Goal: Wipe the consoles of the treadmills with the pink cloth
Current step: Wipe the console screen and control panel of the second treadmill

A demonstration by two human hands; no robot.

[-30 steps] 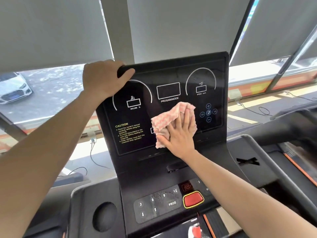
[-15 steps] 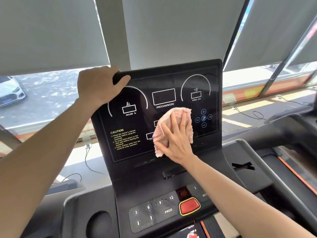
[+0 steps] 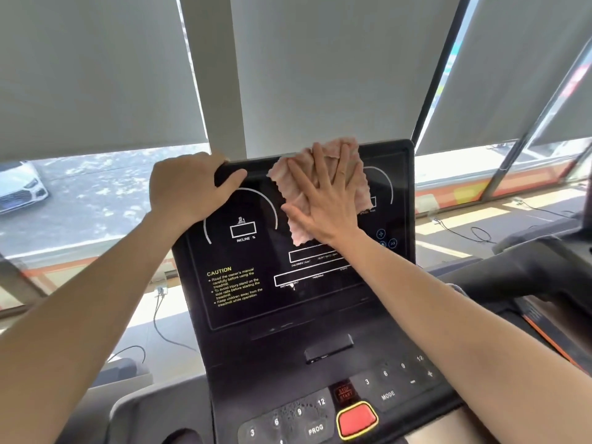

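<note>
A black treadmill console [image 3: 243, 283] with white dial outlines and a yellow caution text stands upright in front of me. My left hand [image 3: 189, 187] grips its top left corner, thumb on the screen face. My right hand [image 3: 326, 200] lies flat, fingers spread, pressing the pink cloth [image 3: 296, 229] against the upper middle of the screen. The cloth reaches up over the console's top edge and covers the middle display box.
Below the screen lies a button panel with a red stop button [image 3: 357, 418] and number keys. A second treadmill's handrail [image 3: 525, 270] is at the right. Grey roller blinds [image 3: 96, 75] hang behind; cables [image 3: 160, 328] run on the floor; a white car [image 3: 19, 187] is outside.
My right hand has slid the pink cloth from the lower middle of the screen up to its top edge. My left hand has kept its grip on the top left corner.
</note>
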